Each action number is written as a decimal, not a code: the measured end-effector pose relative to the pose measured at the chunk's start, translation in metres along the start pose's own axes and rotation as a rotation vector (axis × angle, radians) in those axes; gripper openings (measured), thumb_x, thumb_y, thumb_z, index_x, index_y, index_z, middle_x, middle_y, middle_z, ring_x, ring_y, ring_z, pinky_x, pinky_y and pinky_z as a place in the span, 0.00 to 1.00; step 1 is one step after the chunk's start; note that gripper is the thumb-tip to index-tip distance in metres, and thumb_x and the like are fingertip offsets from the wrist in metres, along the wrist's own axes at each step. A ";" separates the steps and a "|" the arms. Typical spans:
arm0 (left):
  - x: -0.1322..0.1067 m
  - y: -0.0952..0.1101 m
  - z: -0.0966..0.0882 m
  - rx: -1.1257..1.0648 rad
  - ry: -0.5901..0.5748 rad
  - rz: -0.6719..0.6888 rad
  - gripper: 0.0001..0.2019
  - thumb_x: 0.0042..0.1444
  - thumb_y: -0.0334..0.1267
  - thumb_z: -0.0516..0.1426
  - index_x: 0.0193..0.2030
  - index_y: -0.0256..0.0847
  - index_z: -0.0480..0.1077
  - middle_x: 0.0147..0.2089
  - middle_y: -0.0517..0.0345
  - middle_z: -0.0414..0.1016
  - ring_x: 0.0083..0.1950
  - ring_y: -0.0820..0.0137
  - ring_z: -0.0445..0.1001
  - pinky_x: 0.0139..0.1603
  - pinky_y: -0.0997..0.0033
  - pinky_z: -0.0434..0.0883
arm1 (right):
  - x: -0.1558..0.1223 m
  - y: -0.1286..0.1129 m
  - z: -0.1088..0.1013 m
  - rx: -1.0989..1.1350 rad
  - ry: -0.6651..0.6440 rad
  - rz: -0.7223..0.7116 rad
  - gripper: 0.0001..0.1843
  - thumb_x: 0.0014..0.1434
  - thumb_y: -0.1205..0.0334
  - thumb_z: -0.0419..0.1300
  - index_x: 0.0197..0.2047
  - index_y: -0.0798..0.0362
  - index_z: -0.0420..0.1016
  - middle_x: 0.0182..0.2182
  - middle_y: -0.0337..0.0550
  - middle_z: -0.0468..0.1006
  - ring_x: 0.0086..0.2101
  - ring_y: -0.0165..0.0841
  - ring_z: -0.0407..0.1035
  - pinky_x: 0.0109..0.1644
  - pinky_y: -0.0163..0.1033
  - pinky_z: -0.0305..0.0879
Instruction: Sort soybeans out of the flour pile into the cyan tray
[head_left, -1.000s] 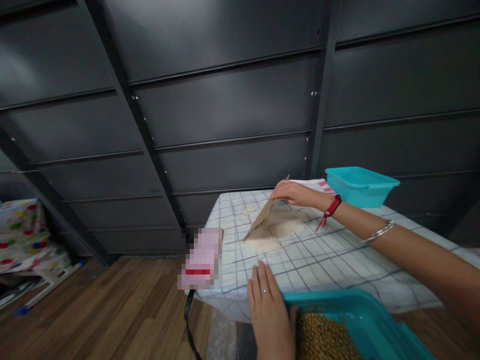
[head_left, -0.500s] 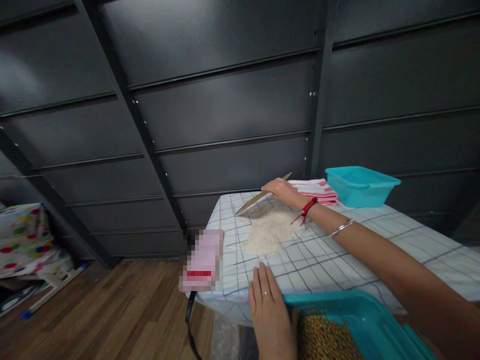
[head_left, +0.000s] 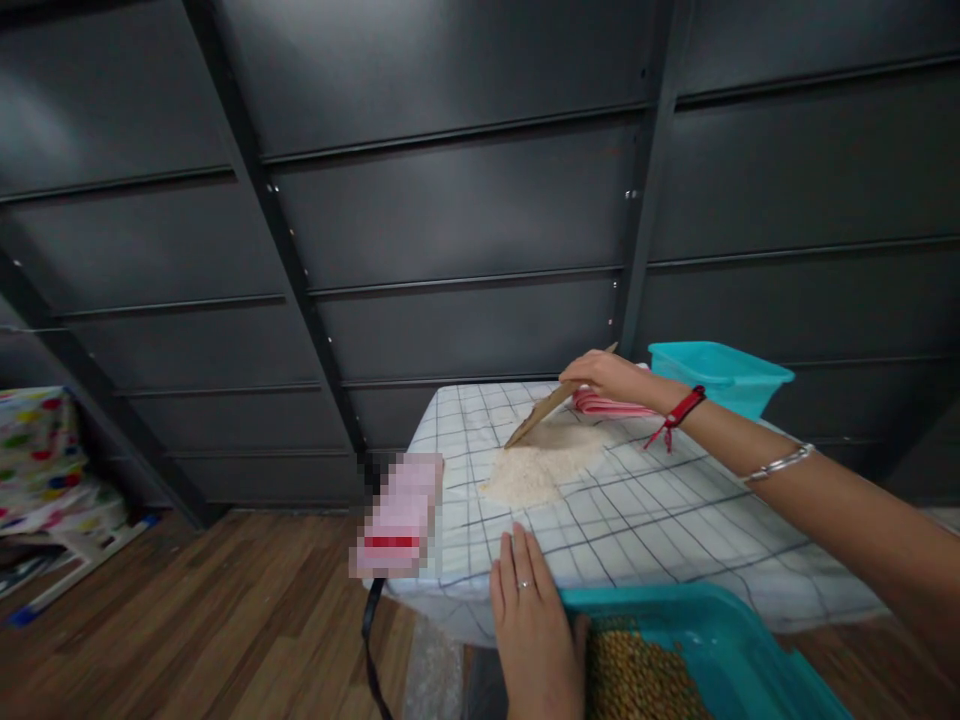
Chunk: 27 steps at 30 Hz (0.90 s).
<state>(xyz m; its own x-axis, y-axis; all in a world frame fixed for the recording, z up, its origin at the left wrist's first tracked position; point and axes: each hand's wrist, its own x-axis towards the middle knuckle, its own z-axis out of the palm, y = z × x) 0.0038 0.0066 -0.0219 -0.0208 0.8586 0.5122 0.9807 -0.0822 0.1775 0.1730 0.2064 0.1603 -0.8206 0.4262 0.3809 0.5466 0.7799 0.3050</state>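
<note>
My right hand (head_left: 611,378) grips a thin brown piece of cardboard (head_left: 551,408), held tilted with its lower edge at the far side of a pale heap of rice-like grains (head_left: 536,468). The heap lies spread on a white checked tablecloth (head_left: 450,420). At the near edge of the table, my left hand (head_left: 529,610) rests with its fingers stretched out flat. Right beside it sits a teal tub (head_left: 720,610) holding brown beans or grains (head_left: 637,675); the tub runs out of the frame at the bottom.
A folded red-and-white striped cloth (head_left: 611,402) lies behind my right hand, partly covered. Beyond it, a turquoise tub (head_left: 720,375) stands at the back right. A blurred pink object (head_left: 401,515) with a black strap (head_left: 370,640) is at the left edge. Dark panelled wall (head_left: 465,220) rises behind.
My right hand and the cardboard have moved to the right and slightly nearer, over the back of the heap. The left hand stays in about the same place.
</note>
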 end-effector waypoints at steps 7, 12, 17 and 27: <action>0.000 0.000 -0.002 0.004 -0.006 0.010 0.36 0.38 0.29 0.57 0.58 0.27 0.55 0.61 0.40 0.58 0.61 0.52 0.56 0.57 0.49 0.62 | -0.014 -0.007 -0.025 -0.006 0.018 -0.069 0.12 0.54 0.72 0.51 0.38 0.53 0.72 0.36 0.43 0.77 0.37 0.33 0.69 0.43 0.39 0.61; 0.002 0.000 -0.006 0.009 -0.029 0.023 0.34 0.39 0.30 0.56 0.57 0.27 0.56 0.61 0.39 0.58 0.60 0.52 0.57 0.56 0.49 0.64 | -0.022 -0.012 -0.040 -0.039 0.118 -0.034 0.15 0.55 0.72 0.49 0.41 0.52 0.72 0.37 0.41 0.77 0.38 0.33 0.69 0.44 0.40 0.61; 0.002 0.000 -0.008 0.006 -0.028 0.025 0.34 0.40 0.30 0.56 0.58 0.26 0.55 0.61 0.40 0.58 0.60 0.52 0.57 0.56 0.49 0.64 | -0.008 -0.027 -0.019 -0.038 0.164 0.037 0.16 0.51 0.75 0.50 0.42 0.54 0.71 0.37 0.44 0.76 0.38 0.34 0.69 0.42 0.39 0.61; 0.002 0.000 -0.007 0.009 -0.022 0.018 0.34 0.41 0.31 0.56 0.58 0.26 0.55 0.61 0.40 0.59 0.60 0.53 0.57 0.57 0.50 0.63 | -0.002 -0.032 0.007 0.070 0.066 -0.089 0.17 0.50 0.78 0.51 0.40 0.53 0.71 0.36 0.41 0.77 0.38 0.31 0.69 0.44 0.38 0.60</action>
<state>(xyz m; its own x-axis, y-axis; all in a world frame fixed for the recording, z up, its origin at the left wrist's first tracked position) 0.0028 0.0050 -0.0154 0.0006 0.8680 0.4966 0.9826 -0.0927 0.1608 0.1553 0.1838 0.1433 -0.8514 0.3240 0.4126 0.4568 0.8445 0.2794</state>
